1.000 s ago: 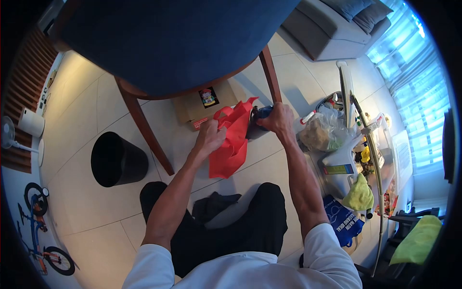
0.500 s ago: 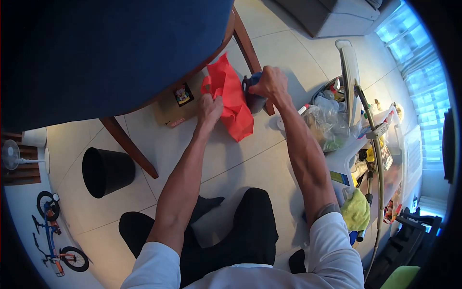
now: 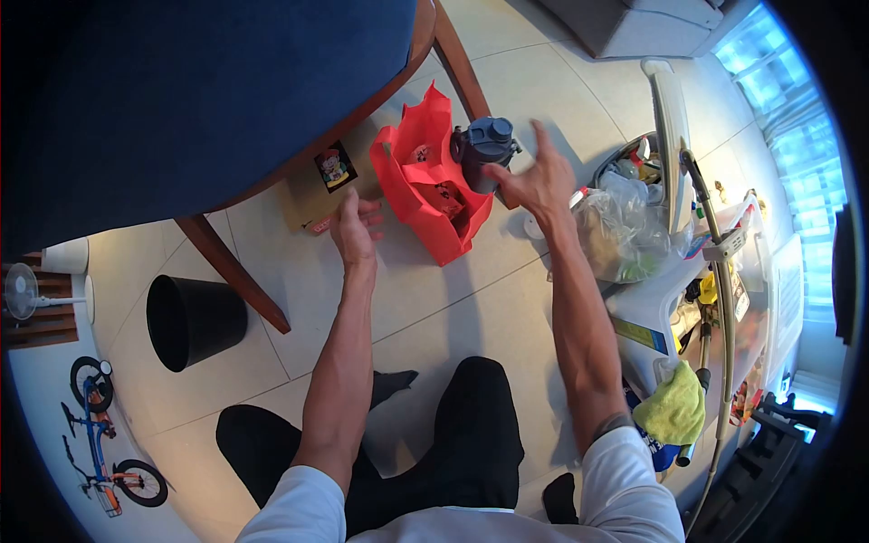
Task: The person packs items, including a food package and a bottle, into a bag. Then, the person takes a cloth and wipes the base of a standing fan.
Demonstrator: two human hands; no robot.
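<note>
A red bag [image 3: 433,195] stands on the floor with its top open, and small dark printed items or patterns show inside it. Against its right side is a dark water bottle [image 3: 489,149], upright, with a blue-grey lid. My right hand [image 3: 543,185] is just right of the bottle, fingers apart and holding nothing; its thumb tip is near or touching the bottle. My left hand [image 3: 356,231] is left of the bag, fingers loosely spread, gripping nothing. Behind that hand, a brown cardboard box [image 3: 303,195] with a cartoon picture sits partly under the chair.
A dark blue chair [image 3: 208,90] with wooden legs fills the upper left. Below it stands a black bin [image 3: 195,321]. On the right are a plastic bag [image 3: 620,226], a filled clear container [image 3: 738,317], a long pole [image 3: 724,362] and a yellow-green cloth [image 3: 672,405].
My left hand has let go of the red bag and moved left. My right hand has released the bottle and drawn right. The bag now stands more open.
</note>
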